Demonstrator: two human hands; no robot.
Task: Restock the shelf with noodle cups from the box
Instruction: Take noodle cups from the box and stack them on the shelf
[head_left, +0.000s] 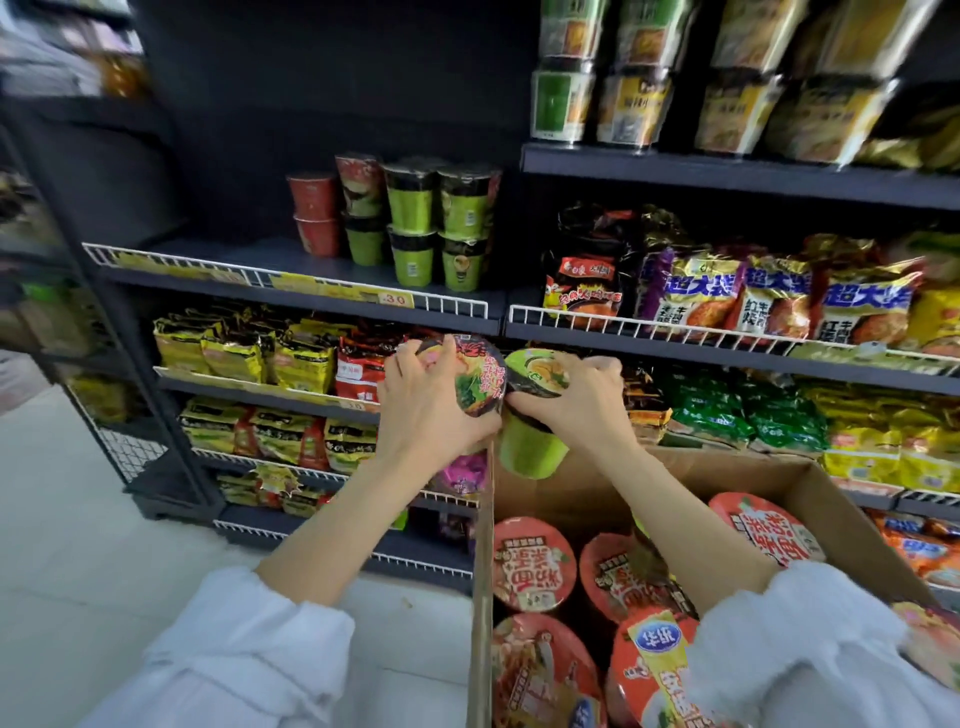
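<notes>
Two hands are up in front of the shelves, side by side, each holding one noodle cup. The left hand (423, 402) wraps its fingers round a pink cup (470, 387) with a dark lid, and the lid is tipped toward the camera. The right hand (574, 400) grips a green cup (530, 436) near its top, fingers curled over the rim. The two cups touch at their lids. Both arms reach forward with white sleeves pushed back near the elbows.

The cups are held above the far-left corner of the cardboard box (810, 488), which sits low on the right. More noodle cups with red lids (535, 564) lie inside the box. On the shelf (291, 267) higher up, green and red cups (441, 223) stand in short stacks toward the right end, and the left part is bare. Bags of noodles (769, 296) fill the shelves around.
</notes>
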